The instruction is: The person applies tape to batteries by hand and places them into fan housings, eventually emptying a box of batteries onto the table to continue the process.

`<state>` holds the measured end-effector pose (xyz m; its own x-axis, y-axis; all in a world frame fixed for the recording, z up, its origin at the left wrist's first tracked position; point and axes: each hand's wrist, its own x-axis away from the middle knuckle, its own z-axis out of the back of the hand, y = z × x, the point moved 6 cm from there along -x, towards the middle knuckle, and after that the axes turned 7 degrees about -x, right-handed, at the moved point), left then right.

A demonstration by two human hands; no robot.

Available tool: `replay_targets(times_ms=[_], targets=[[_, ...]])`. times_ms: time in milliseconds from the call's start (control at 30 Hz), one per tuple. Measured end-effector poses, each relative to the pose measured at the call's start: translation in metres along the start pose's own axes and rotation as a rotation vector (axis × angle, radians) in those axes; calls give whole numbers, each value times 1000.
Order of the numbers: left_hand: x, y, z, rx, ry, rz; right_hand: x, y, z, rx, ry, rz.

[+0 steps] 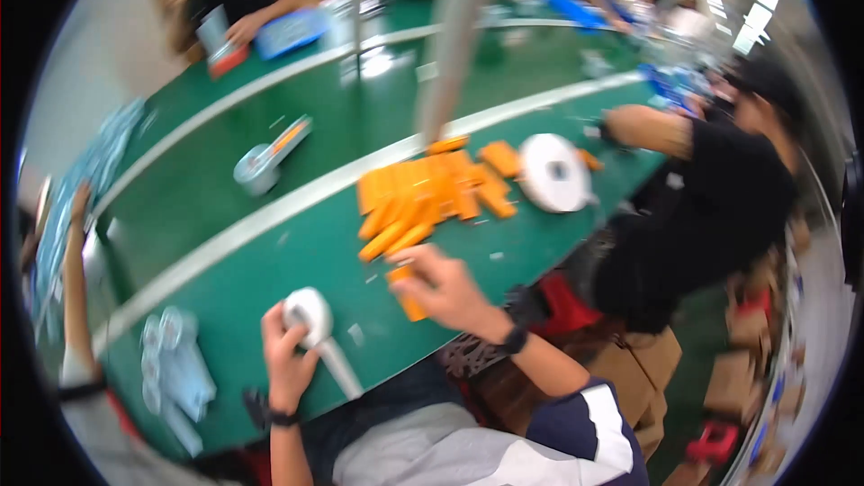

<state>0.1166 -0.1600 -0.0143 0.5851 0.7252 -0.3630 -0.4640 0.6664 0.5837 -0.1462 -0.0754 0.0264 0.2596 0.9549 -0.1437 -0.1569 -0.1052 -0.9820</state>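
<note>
My left hand is closed around a white round-headed piece, from which a straight, pale, handle-like strip points down toward the table edge. Blur hides whether that strip is rigid. My right hand is bent over a small orange block, thumb and fingers seemingly gripping it. Just beyond that hand, a pile of similar orange blocks lies on the green table. To the pile's right rests a big white reel with a dark centre.
Pale blue round-headed pieces lie at the left. Another, with an orange strip, sits on the green belt beyond a pale rail. A grey post rises behind the pile. A co-worker sits at right; cartons stand below.
</note>
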Motion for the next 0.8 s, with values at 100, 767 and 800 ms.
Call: replay_targets(times_ms=[100,767,800], targets=[[-25,26,-18,54,-112,-134,20,17,9,-303,45,-172],[-5,49,24,-148,-247,-415,-34,-31,-86,178,-513,-66],[-7,50,19,-67,-151,-366,-36,-28,-84,177,-401,-41]])
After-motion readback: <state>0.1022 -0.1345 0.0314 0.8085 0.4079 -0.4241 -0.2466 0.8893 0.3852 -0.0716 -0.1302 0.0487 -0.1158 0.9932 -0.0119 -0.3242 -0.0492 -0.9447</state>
